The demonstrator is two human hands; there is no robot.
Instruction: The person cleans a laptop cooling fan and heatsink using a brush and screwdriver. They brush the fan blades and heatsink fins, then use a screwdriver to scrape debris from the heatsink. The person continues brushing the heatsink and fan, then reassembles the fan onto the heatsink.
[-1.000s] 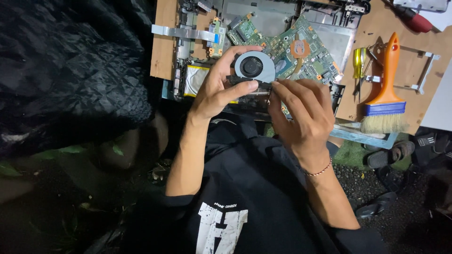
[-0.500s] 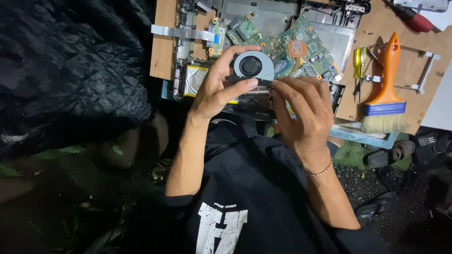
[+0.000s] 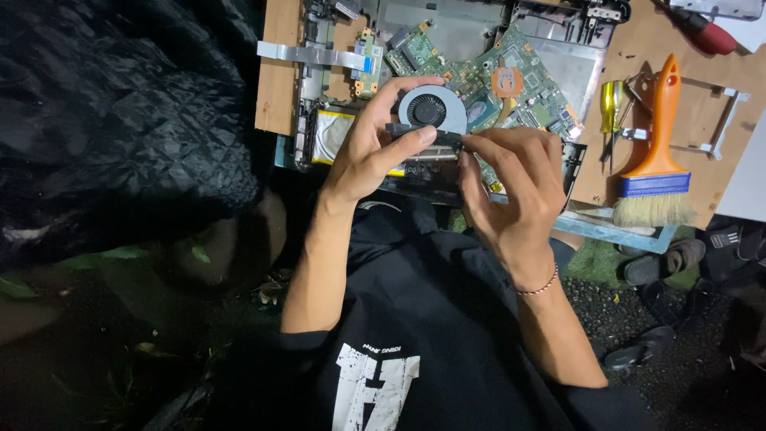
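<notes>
My left hand [image 3: 375, 152] grips a round grey laptop cooling fan [image 3: 432, 112] by its left side, thumb pressed across the fan's dark lower edge. My right hand [image 3: 511, 187] pinches the right end of that dark edge with thumb and forefinger. Both hands hold the fan above an opened laptop, whose green circuit board [image 3: 523, 76] lies just beyond the fingers. A silvery battery pack [image 3: 331, 136] sits in the laptop chassis to the left of my left hand.
A wooden board [image 3: 275, 88] carries the laptop. At the right lie an orange-handled paintbrush [image 3: 658, 152], a yellow-handled screwdriver [image 3: 612, 104], a red-handled tool [image 3: 706, 32] and a metal bracket [image 3: 722, 120]. Black crinkled sheeting [image 3: 120, 120] fills the left. Sandals [image 3: 666, 259] lie on dark gravel at right.
Almost nothing differs: both hands keep hold of the fan in the same place, with the right fingers shifting slightly along its lower edge.
</notes>
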